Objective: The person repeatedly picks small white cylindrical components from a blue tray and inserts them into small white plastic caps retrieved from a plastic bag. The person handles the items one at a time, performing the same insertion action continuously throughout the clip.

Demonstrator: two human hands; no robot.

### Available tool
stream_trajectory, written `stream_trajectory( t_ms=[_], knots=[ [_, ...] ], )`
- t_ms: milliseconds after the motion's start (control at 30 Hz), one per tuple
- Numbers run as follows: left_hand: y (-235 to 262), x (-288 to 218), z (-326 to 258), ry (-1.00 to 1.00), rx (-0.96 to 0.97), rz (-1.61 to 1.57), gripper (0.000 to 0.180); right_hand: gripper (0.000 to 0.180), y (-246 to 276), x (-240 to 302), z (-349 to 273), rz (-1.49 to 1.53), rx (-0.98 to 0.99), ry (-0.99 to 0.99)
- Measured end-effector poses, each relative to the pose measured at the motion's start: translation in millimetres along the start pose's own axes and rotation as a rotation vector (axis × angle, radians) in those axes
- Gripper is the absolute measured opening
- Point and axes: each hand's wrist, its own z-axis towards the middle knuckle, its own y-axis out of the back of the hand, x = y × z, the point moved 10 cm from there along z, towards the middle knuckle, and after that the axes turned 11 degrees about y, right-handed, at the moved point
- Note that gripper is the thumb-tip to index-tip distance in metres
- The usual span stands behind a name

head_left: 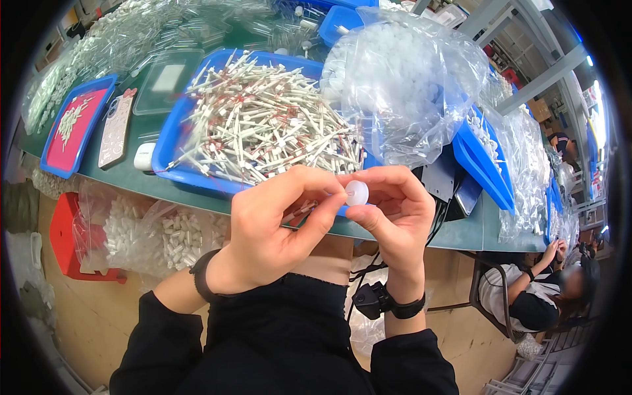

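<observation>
My left hand (273, 227) and my right hand (395, 210) meet above the front edge of a green table (461, 230). My right hand pinches a small round white plastic cap (357, 192) between thumb and fingers. My left hand closes around a thin white stick-like part (299, 212) with red marking, its tip pointing toward the cap. Just behind my hands a blue tray (168, 141) is heaped with several of the same white and red sticks (263, 122).
A clear bag of white caps (401, 79) stands at the right of the tray, more blue trays (487, 158) beyond it. A pink-lined tray (76, 125) and a phone (117, 128) lie left. Bags of white parts (158, 234) sit below the table. Another person (540, 289) sits at right.
</observation>
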Motion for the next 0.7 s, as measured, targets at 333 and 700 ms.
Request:
stream_trajectory(
  t_ms=[333,700],
  knots=[
    [-3,7,0,0.017,0.045,0.045,0.008,0.032,0,2,-2,-0.142,0.031,0.058],
    [-9,27,2,0.161,0.136,-0.066,0.007,0.031,3,3,-2,-0.292,0.035,0.107]
  ],
)
